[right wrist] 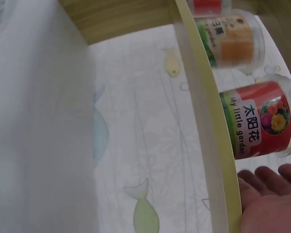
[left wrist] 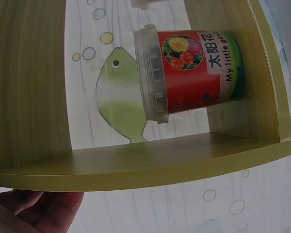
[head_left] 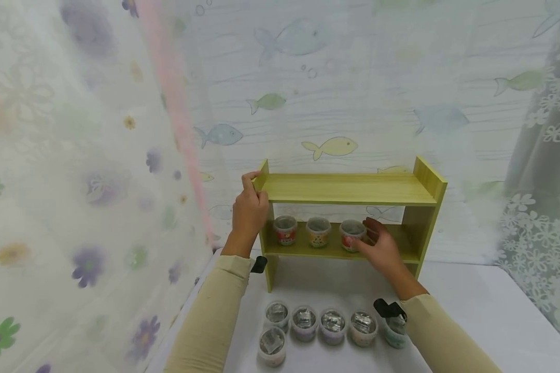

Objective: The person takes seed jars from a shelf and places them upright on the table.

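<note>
A yellow-green wooden shelf (head_left: 350, 189) has three clear plastic planting cups on its lower board: a red-labelled cup (head_left: 285, 231), an orange-labelled cup (head_left: 318, 232) and another red-labelled cup (head_left: 352, 235). My left hand (head_left: 250, 210) grips the shelf's left side panel near its top; in the left wrist view, its fingers (left wrist: 58, 208) show at the panel's outer side. Beside the rightmost cup is my right hand (head_left: 380, 247), fingers spread and thumb in front of it. In the right wrist view, a small gap separates the fingers (right wrist: 269, 182) from that cup (right wrist: 262, 119).
On the white table before the shelf stand several more cups with silvery packets inside, among them a front-left cup (head_left: 271, 346) and a greenish cup (head_left: 395, 331) partly behind the right wrist's camera. Fish-patterned curtain (head_left: 336, 103) hangs behind the shelf.
</note>
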A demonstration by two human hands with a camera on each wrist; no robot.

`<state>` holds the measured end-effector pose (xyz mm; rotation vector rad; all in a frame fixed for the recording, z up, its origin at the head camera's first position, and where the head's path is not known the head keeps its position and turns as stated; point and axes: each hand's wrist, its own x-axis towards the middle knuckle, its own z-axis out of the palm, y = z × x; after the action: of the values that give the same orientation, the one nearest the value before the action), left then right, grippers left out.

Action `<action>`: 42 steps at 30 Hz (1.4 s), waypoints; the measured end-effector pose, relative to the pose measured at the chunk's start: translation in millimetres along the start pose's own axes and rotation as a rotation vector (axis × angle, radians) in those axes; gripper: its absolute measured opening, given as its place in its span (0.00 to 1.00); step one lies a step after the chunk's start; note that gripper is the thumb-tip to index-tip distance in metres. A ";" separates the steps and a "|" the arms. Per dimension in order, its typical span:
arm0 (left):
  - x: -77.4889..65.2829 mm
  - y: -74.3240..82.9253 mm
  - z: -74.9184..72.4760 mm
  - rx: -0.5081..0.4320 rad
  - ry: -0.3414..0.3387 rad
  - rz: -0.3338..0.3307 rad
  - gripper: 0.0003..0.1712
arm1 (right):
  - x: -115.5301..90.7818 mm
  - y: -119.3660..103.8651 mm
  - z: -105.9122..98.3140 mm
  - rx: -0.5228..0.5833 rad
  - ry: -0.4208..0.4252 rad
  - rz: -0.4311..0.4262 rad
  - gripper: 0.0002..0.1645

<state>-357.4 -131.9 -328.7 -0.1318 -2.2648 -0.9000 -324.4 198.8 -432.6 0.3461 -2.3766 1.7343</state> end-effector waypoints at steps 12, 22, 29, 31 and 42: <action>-0.9 2.6 -2.2 -0.009 0.005 0.012 0.27 | 10.6 -3.4 0.0 -0.087 -0.060 -0.036 0.41; -0.4 3.4 -0.7 -0.014 0.004 0.026 0.27 | 15.0 -8.7 0.4 -0.111 -0.046 0.078 0.43; -1.3 1.6 -0.4 -0.009 -0.001 0.019 0.27 | 24.7 -16.6 -0.8 -0.156 -0.089 0.156 0.46; -2.0 1.2 -1.0 -0.005 0.000 0.013 0.27 | 26.4 -17.2 -1.0 -0.159 -0.106 0.156 0.48; -1.2 -0.2 -2.3 -0.004 -0.003 0.016 0.27 | 26.3 -18.7 -0.6 -0.154 -0.099 0.128 0.40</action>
<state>-355.2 -133.3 -328.4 -0.1534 -2.2610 -0.8968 -344.1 191.7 -408.1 0.2689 -2.6372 1.6060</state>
